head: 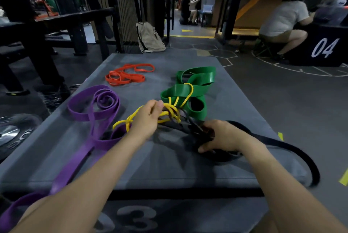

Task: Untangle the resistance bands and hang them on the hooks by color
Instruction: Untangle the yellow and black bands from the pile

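Both bare forearms reach forward side by side. The left hand [147, 118] is raised, fingers [157, 106] curled in a pinch; the right hand [220, 134] sits lower, knuckles up, fingers closed in a grip.

A grey padded surface [235, 101] carries an orange band [128, 75] at the far left, a purple band [94, 108] nearer, and a green band [194, 89] tangled with yellow band [169, 107] and black band [282, 144].
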{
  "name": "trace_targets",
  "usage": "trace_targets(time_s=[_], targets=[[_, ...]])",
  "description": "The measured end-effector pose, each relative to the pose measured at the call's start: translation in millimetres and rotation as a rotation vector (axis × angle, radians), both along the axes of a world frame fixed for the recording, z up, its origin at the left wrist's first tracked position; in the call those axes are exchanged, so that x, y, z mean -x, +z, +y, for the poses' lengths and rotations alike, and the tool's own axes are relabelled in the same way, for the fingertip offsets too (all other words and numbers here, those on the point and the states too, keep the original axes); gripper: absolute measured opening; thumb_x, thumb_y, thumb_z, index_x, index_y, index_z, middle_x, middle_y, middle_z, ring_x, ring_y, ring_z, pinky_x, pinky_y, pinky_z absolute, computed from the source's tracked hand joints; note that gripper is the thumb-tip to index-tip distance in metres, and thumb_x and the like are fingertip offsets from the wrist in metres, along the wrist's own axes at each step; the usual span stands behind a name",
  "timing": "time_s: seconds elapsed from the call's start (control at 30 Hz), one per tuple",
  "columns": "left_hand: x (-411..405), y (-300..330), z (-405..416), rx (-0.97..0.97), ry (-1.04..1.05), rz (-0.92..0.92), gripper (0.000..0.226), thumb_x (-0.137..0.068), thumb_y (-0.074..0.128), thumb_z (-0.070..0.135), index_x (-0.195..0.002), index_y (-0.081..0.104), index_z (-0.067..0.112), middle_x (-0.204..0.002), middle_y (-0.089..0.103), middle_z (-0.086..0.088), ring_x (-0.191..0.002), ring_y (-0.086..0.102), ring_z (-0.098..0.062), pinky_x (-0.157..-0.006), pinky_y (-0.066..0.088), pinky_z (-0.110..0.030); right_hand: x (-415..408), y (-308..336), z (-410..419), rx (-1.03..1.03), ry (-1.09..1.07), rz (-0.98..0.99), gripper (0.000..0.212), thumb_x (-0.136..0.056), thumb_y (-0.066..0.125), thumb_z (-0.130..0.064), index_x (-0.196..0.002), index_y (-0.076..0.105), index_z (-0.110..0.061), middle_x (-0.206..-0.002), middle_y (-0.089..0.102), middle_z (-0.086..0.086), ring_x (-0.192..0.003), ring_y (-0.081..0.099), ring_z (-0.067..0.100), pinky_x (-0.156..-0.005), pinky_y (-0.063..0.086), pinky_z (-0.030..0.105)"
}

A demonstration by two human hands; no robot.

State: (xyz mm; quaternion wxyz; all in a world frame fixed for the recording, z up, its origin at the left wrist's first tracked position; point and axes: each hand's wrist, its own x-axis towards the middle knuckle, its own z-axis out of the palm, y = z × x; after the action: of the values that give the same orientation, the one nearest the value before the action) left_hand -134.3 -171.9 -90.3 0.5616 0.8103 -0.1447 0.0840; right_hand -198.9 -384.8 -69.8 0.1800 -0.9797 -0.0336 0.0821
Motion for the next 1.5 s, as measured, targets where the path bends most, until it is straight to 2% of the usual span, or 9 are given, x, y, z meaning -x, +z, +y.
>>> trace_targets(time_s=[0.2, 0.37, 0.5, 0.73, 0.87, 1.07, 1.23, 1.43, 1.5], targets=[[-9, 0, -3, 0.268, 0.124, 0.067, 0.035, -0.100, 0.038, 0.033, -0.068, 0.044, 0.019, -0.058, 0.035, 0.003, -0.054, 0.032, -0.014, -0.061, 0.030, -0.035, 6, -1, 2, 0.037, -0.010, -0.029, 0.025, -0.072, 0.076, -0.026, -0.082, 0.053, -0.019, -0.089, 0.056, 0.001, -0.083, 0.051, 0.019, -0.068, 0.039, 0.026], [-7, 3, -3, 0.367, 0.139, 0.095, 0.036, -0.100, 0.038, 0.032, -0.068, 0.043, 0.019, -0.059, 0.034, 0.004, -0.050, 0.033, -0.009, -0.049, 0.033, -0.023, 16, 7, 1, 0.107, -0.009, 0.138, 0.037, -0.064, 0.081, -0.037, -0.082, 0.052, -0.022, -0.082, 0.054, -0.005, -0.081, 0.052, 0.016, -0.064, 0.040, 0.024], [-12, 2, 3, 0.439, 0.174, 0.105, 0.037, -0.099, 0.041, 0.032, -0.064, 0.043, 0.020, -0.056, 0.034, 0.002, -0.050, 0.034, -0.013, -0.050, 0.030, -0.027, 20, -2, 4, 0.190, 0.006, 0.219, 0.036, -0.066, 0.077, -0.022, -0.085, 0.047, -0.023, -0.098, 0.060, 0.002, -0.086, 0.056, 0.021, -0.068, 0.046, 0.029], [-4, 9, 17, 0.275, 0.203, 0.037, 0.036, -0.100, 0.039, 0.028, -0.067, 0.047, 0.017, -0.064, 0.044, 0.001, -0.058, 0.041, -0.010, -0.048, 0.035, -0.010, 27, 35, 14, 0.064, 0.013, -0.064, 0.012, -0.081, 0.063, -0.019, -0.086, 0.056, -0.011, -0.078, 0.052, 0.002, -0.077, 0.050, 0.021, -0.063, 0.035, 0.026], [3, 32, 28, 0.073, 0.168, -0.044, 0.029, -0.100, 0.040, 0.027, -0.083, 0.055, 0.010, -0.080, 0.055, -0.004, -0.078, 0.051, -0.017, -0.063, 0.038, -0.018, 40, 64, 19, 0.009, 0.050, -0.131, 0.012, -0.083, 0.063, -0.019, -0.085, 0.060, -0.007, -0.075, 0.054, 0.004, -0.074, 0.052, 0.020, -0.061, 0.034, 0.027], [10, 56, 32, -0.249, 0.194, -0.065, 0.029, -0.095, 0.049, 0.032, -0.080, 0.060, 0.010, -0.077, 0.058, -0.013, -0.095, 0.054, -0.037, -0.077, 0.039, -0.035, 64, 115, 55, -0.622, 0.036, -0.176, 0.023, -0.091, 0.057, -0.012, -0.068, 0.053, -0.010, -0.058, 0.048, 0.002, -0.046, 0.042, 0.007, -0.050, 0.034, 0.017], [69, 76, 34, 0.020, 0.096, -0.048, 0.026, -0.096, 0.047, 0.030, -0.089, 0.056, 0.007, -0.082, 0.057, -0.008, -0.083, 0.053, -0.020, -0.078, 0.041, -0.035, 72, 131, 89, -0.924, -0.029, -0.115, 0.024, -0.092, 0.054, -0.009, -0.068, 0.050, -0.006, -0.063, 0.049, 0.009, -0.054, 0.045, 0.017, -0.054, 0.039, 0.026], [144, 87, 64, 0.201, 0.036, 0.038, 0.058, -0.083, 0.052, 0.053, -0.124, 0.049, 0.012, -0.121, 0.047, -0.002, -0.115, 0.047, -0.014, -0.103, 0.037, -0.025, 88, 137, 129, -1.424, -0.144, -0.019, 0.025, -0.093, 0.050, -0.002, -0.068, 0.053, 0.000, -0.043, 0.056, 0.005, -0.035, 0.053, 0.012, -0.038, 0.046, 0.018], [162, 97, 73, 0.261, -0.031, 0.012, 0.045, -0.084, 0.060, 0.045, -0.118, 0.051, 0.015, -0.117, 0.050, -0.003, -0.111, 0.052, -0.011, -0.099, 0.042, -0.022, 92, 141, 144, -1.596, -0.156, 0.049, 0.023, -0.094, 0.049, -0.004, -0.073, 0.056, 0.003, -0.051, 0.061, 0.010, -0.039, 0.058, 0.016, -0.042, 0.052, 0.024]])
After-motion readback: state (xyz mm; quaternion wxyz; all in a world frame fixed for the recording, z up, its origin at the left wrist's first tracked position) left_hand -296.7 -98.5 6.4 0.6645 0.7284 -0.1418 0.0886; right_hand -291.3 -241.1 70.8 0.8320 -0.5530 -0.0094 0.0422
